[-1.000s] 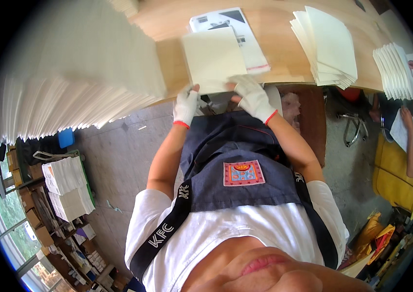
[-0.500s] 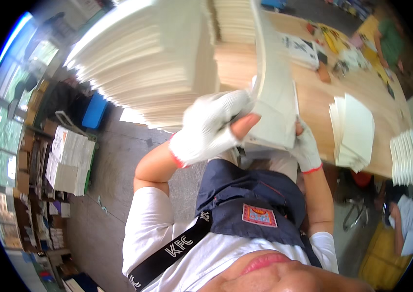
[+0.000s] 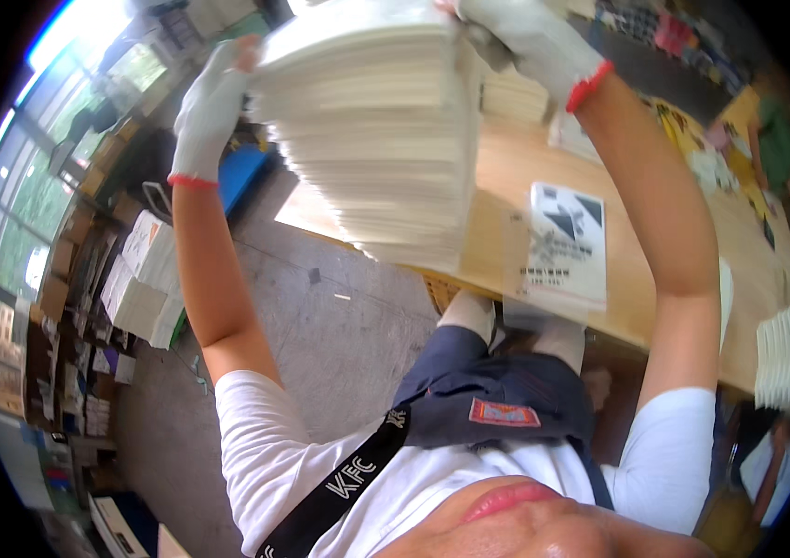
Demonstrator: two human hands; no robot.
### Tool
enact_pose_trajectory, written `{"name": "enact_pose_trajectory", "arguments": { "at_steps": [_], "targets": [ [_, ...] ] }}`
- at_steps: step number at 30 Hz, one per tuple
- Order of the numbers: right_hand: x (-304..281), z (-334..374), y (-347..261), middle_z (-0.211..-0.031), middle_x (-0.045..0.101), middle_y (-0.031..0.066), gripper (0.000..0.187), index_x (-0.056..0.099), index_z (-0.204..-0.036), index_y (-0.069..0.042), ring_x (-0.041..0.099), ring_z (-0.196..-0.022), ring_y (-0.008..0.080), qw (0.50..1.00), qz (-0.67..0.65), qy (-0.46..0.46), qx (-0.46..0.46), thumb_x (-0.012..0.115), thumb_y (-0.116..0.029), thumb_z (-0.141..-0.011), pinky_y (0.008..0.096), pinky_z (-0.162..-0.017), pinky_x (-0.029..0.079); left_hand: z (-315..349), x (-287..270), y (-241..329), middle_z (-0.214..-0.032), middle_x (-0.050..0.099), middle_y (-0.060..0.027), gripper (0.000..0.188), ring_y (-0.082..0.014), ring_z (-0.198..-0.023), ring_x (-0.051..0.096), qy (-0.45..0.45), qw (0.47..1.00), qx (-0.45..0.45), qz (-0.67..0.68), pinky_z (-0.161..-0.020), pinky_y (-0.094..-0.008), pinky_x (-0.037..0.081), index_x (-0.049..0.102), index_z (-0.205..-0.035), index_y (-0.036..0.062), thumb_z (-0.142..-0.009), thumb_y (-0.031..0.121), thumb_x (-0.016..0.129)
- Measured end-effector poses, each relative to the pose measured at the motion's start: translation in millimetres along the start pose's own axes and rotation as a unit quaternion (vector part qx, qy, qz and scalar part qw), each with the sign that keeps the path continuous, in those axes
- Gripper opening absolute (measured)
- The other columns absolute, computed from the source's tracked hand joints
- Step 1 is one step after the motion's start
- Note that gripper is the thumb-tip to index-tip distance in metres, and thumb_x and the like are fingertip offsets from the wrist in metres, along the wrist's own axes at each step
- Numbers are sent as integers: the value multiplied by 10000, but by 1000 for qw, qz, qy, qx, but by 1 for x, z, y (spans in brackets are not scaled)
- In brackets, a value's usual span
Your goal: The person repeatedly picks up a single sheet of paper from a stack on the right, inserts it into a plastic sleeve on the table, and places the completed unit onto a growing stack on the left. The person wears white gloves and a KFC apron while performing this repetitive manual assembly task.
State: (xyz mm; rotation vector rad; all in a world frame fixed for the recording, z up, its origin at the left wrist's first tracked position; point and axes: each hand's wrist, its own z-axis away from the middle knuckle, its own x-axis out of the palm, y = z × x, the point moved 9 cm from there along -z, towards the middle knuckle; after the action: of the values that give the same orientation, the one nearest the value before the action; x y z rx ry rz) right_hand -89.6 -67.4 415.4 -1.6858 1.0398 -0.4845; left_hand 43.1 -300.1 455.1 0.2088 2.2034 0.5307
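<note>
A tall stack of pale paper sheets (image 3: 371,149) stands at the upper middle, its layered edges blurred. Both my hands wear white knitted gloves with red cuffs and reach up to its top. My left hand (image 3: 212,107) is closed at the stack's upper left edge, bare fingertips against the sheets. Across from it, my right hand (image 3: 530,42) bends its fingers around sheets at the upper right corner. The topmost sheets run partly out of view. A white printed sheet or packet (image 3: 567,246) with a dark design lies flat on the wooden table (image 3: 497,219), right of the stack.
Fanned white paper bundles (image 3: 783,358) sit at the table's right end. Yellow and white items lie at its far right, near a person in green (image 3: 776,139). Left, beyond the grey floor (image 3: 320,316), are a paper pile (image 3: 148,279) and shelves of boxes (image 3: 51,325).
Both hands have moved up and apart, from in front of my body to the stack's top. The pale sheets held between them have left that spot, uncovering the printed item on the table.
</note>
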Motion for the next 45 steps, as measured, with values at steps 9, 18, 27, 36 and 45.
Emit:
{"name": "enact_pose_trajectory", "arguments": {
  "at_steps": [9, 18, 27, 36, 45],
  "targets": [
    [-113, 168, 91, -810, 606, 40, 243, 582, -988, -43, 569, -702, 107, 993, 97, 60, -3, 511, -255, -892, 241, -604, 446, 230, 161, 36, -1176, 529, -117, 469, -264, -1093, 490, 22, 923, 237, 303, -837, -286, 431, 425, -1244, 27, -789, 73, 527],
    [-238, 411, 182, -924, 598, 28, 215, 557, -949, -145, 551, -900, 248, 666, 665, 294, 169, 528, -257, -768, 378, -764, 425, 321, 428, 107, -1340, 355, -177, 587, -409, -1226, 301, -282, 905, 319, 9, -1025, -525, 208, 426, -1271, 73, -809, 415, 544],
    [-279, 454, 209, -896, 590, 13, 185, 564, -919, -165, 550, -900, 197, 607, 735, 229, 195, 535, -274, -772, 350, -743, 411, 263, 514, 123, -1336, 370, -119, 552, -342, -1215, 321, -299, 876, 374, -58, -1012, -512, 233, 444, -1269, 137, -790, 395, 535],
    [-259, 470, 139, -868, 613, -24, 95, 583, -810, -154, 570, -805, 178, 576, 742, 340, 34, 613, -154, -719, 337, -687, 415, 310, 492, 129, -1326, 382, -114, 512, -327, -1203, 336, -316, 858, 399, -66, -973, -480, 287, 460, -1252, 183, -779, 353, 554],
    [-231, 590, 214, -789, 603, 80, 105, 495, -826, -70, 538, -593, 200, 703, 177, 598, 342, 523, -169, -847, 343, -499, 412, 281, 498, 143, -1153, 505, -60, 344, -278, -1054, 472, -347, 864, 365, -33, -895, -407, 379, 536, -1058, 149, -731, 246, 585]
  ]
}}
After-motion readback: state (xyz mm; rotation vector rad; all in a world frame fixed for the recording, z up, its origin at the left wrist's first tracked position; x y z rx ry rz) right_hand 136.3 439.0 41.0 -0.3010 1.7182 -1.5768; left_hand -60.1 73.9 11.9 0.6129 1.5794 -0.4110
